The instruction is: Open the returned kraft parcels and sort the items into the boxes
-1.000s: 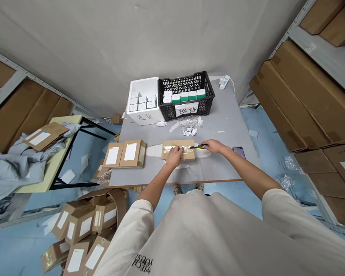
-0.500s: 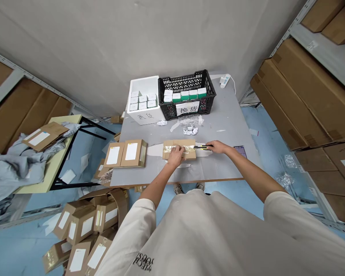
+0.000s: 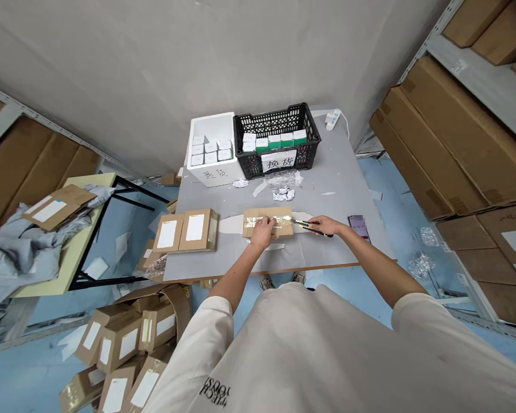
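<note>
A taped cardboard box [image 3: 279, 230] lies on the grey table in front of me. My left hand [image 3: 263, 231] grips it around its near edge, with the fingers on top over the clear tape. In my right hand [image 3: 324, 224] is a box cutter [image 3: 303, 222] with a black and yellow handle. Its front end points left and sits at the box's right end; whether the blade touches the cardboard I cannot tell. To the left, two cardboard boxes with white labels, a nearer one [image 3: 213, 235] and a farther-left one [image 3: 159, 244], lie side by side.
At the back stand a white foam box [image 3: 217, 173] and a black crate [image 3: 312, 152], both holding small cartons. Crumpled paper [image 3: 284, 194] and bubble wrap [image 3: 281, 179] lie before them. A phone [image 3: 358, 225] and power strip [image 3: 333, 119] are on the right.
The box cutter has turned in my right hand, so its handle end now shows below the hand and angles toward me. My left hand stays on the box.
</note>
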Available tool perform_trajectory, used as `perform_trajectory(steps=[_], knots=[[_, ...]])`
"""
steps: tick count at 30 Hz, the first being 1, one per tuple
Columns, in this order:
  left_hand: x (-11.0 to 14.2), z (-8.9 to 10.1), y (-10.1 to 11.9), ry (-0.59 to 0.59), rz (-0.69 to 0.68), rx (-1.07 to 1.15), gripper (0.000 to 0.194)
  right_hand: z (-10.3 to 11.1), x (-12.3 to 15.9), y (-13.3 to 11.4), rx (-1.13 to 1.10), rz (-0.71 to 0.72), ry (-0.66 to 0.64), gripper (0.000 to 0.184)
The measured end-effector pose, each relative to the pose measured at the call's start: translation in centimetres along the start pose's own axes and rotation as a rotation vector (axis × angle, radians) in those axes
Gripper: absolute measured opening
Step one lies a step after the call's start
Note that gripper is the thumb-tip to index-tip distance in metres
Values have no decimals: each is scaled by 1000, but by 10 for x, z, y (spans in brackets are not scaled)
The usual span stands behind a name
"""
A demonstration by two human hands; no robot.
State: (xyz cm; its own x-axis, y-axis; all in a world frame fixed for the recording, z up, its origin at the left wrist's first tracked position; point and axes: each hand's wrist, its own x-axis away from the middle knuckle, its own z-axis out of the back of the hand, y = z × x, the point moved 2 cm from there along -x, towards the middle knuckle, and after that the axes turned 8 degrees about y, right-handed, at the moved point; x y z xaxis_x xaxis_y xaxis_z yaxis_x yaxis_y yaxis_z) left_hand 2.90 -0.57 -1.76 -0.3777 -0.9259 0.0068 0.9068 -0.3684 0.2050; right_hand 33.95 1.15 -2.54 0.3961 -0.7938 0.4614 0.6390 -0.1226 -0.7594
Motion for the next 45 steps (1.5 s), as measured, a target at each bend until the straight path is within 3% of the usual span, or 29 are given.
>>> perform_trajectory(steps=[5, 10, 16, 18, 20, 24, 28, 34, 45], knots=[[3, 1, 1, 35, -30, -17, 63, -6, -3, -16, 10, 3, 49, 42], [3, 2, 2, 52, -11, -18, 64, -15, 11, -26, 41, 9, 2, 41], [3, 6, 1, 78, 18, 81, 79, -8, 26, -9, -63, -63, 192, 35], [0, 11, 1, 128, 36, 109, 72, -7, 28, -7, -88, -60, 236, 32], [-7, 15, 1, 166, 49, 102, 53, -6, 29, -8, -81, -30, 284, 31], [-23, 14, -4, 159, 82, 57, 38, -9, 30, -21, 45, 80, 352, 39], [-35, 5, -9, 108, 51, 14, 46, -14, 30, -33, 257, 186, 394, 40], [-36, 0, -10, 102, 59, 5, 51, -20, 26, -35, 528, 193, 421, 45], [-22, -9, -6, 208, 65, 8, 56, -33, 12, -24, 574, 233, 547, 45]])
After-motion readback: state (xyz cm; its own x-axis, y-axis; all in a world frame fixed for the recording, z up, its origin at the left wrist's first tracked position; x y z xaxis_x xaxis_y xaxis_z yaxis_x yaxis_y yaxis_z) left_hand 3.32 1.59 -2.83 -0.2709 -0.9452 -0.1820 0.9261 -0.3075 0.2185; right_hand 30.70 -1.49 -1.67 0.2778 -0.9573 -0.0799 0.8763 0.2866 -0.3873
